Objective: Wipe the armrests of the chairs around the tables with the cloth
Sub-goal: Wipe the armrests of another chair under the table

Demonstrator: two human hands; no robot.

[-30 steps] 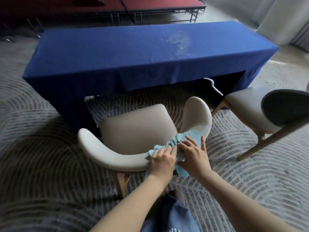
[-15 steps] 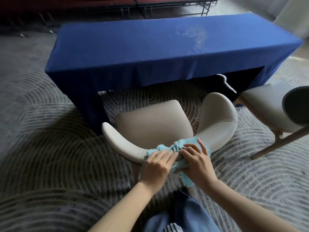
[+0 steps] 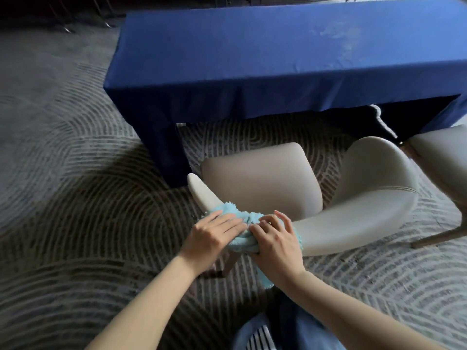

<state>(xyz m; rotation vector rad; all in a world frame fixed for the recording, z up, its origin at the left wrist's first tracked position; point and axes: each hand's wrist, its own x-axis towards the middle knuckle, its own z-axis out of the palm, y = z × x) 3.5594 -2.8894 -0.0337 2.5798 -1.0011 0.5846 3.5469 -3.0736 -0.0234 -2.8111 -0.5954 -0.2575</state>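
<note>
Head view, left hand (image 3: 214, 233) flat, fingers straight, pressing light blue fringed cloth (image 3: 243, 218) onto beige padded chair's curved armrest (image 3: 202, 195), right hand (image 3: 276, 239) fingers curled, gripping cloth

Grey carpet (image 3: 75, 198) w/ arc pattern — blue tablecloth (image 3: 252, 59), pale smudge (image 3: 338, 34) top right.

The person is wearing a blue garment (image 3: 298, 329), showing at the bottom edge between the arms; a patch of white stripes (image 3: 260, 338) is running down its lower left part; the left forearm (image 3: 156, 299) and right forearm (image 3: 353, 304) are showing bare; the left hand (image 3: 212, 236) and right hand (image 3: 275, 242) are going bare too.
</note>
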